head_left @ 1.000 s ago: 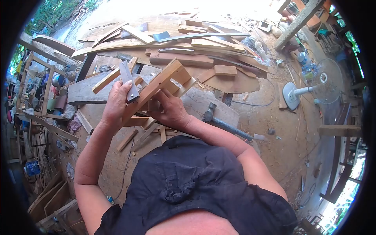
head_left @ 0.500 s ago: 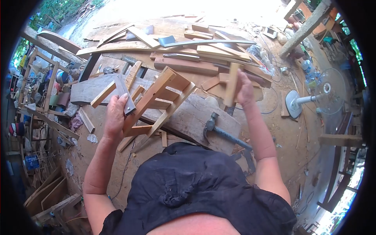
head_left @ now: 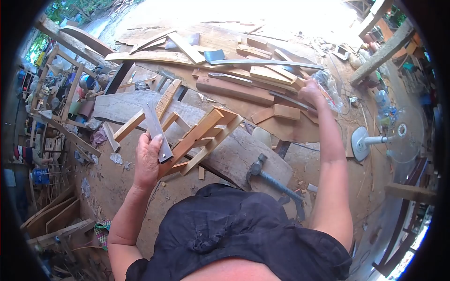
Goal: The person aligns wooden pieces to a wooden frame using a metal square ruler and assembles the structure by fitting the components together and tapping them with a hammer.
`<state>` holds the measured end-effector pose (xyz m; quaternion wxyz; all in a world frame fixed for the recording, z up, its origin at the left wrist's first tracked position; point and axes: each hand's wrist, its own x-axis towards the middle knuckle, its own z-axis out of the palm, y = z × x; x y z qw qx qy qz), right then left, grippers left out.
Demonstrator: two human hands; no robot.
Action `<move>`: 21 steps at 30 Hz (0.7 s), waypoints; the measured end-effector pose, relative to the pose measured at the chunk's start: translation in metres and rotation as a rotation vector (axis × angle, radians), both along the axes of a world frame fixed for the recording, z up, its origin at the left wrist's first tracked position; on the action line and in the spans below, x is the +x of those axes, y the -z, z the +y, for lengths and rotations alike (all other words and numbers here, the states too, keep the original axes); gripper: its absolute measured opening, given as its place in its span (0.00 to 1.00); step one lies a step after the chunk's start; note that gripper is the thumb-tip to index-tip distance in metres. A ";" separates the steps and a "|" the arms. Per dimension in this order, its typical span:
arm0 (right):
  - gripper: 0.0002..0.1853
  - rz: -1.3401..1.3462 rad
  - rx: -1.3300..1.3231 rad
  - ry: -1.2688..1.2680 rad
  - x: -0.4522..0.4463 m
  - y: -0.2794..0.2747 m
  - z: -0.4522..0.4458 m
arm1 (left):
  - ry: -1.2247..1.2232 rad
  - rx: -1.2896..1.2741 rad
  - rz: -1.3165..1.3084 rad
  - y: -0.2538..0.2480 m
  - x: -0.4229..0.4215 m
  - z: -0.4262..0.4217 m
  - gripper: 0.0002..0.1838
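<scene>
My left hand [head_left: 148, 161] is closed round the lower end of a grey flat bar [head_left: 156, 133], against a wooden frame [head_left: 201, 135] with several crosspieces. The frame leans over a thick grey plank [head_left: 239, 157]. Far out to the right, my right hand [head_left: 310, 91] reaches to the wood pile, its fingers at the end of a light wood piece [head_left: 297, 83]; whether they grip it is hard to make out. A hammer [head_left: 274, 180] lies on the plank, its head toward the frame.
Long boards [head_left: 234, 89] are piled beyond the plank. A fan [head_left: 363, 143] stands at the right, near a slanted post [head_left: 382, 58]. Cluttered wooden racks [head_left: 77, 93] line the left side. Beside the hammer's handle lies a dark metal square [head_left: 299, 208].
My right hand has left the frame, carried a short wood piece to the right, and now reaches forward to the pile. My left hand still holds the bar at the frame.
</scene>
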<state>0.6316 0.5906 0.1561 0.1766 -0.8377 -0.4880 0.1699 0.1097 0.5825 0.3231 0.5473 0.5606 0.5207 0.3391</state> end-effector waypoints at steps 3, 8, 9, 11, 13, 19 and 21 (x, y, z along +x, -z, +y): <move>0.32 0.018 -0.214 0.017 0.002 -0.007 0.012 | -0.030 -0.014 -0.017 -0.001 0.003 -0.001 0.10; 0.37 0.088 -0.425 -0.039 0.020 -0.004 0.024 | -0.049 -0.016 -0.018 0.003 0.001 0.004 0.10; 0.37 0.160 -0.501 -0.033 0.019 -0.012 0.022 | -0.048 -0.010 -0.010 0.004 -0.001 0.005 0.10; 0.35 0.145 -0.431 -0.067 0.021 -0.004 0.016 | -0.046 -0.007 -0.008 0.005 -0.002 0.007 0.10; 0.34 0.127 -0.352 -0.106 0.024 -0.002 0.013 | -0.027 -0.012 0.011 0.003 -0.002 0.008 0.10; 0.31 0.302 -0.388 -0.005 0.042 0.017 0.014 | -0.040 -0.033 -0.005 0.002 -0.001 0.008 0.10; 0.32 0.308 -0.362 0.038 0.033 0.004 0.010 | -0.033 -0.023 0.003 0.002 -0.001 0.008 0.10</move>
